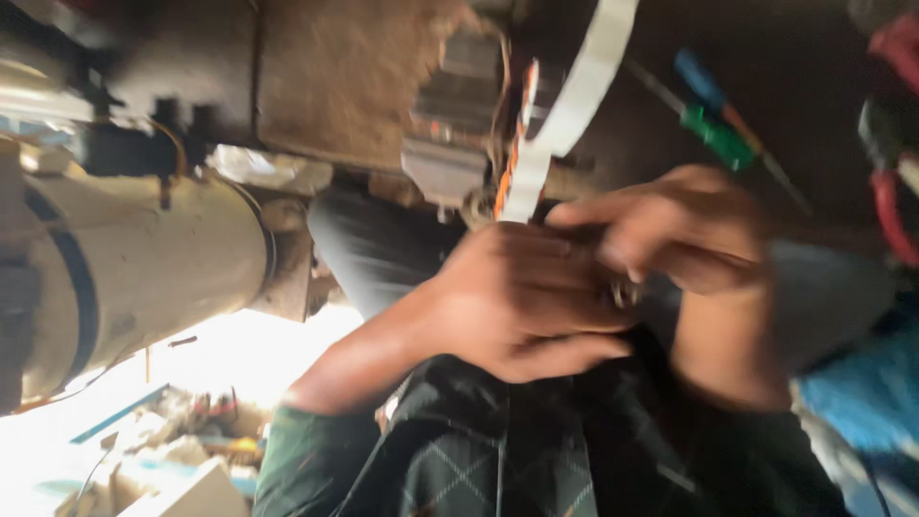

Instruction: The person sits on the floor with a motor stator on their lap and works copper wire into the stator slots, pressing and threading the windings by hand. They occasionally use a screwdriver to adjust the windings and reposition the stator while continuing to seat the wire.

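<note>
The view is blurred. My left hand [517, 302] is curled into a fist at the centre, its fingers closed around a small shiny metal piece [623, 292]. My right hand [675, 230] lies just above and to the right, touching the left. Its fingertips are pinched at the lower end of a white strip [574, 91] that runs up to the top edge. A grey metal part with copper-coloured windings [458, 124] sits directly above the hands. What lies inside the palms is hidden.
A large cream cylinder with a dark band [144, 268] fills the left side. A green-handled screwdriver [720, 137] and a blue-handled one [696, 78] lie at the upper right. Red cables [890, 206] hang at the right edge. Cluttered scraps [182, 450] sit at lower left.
</note>
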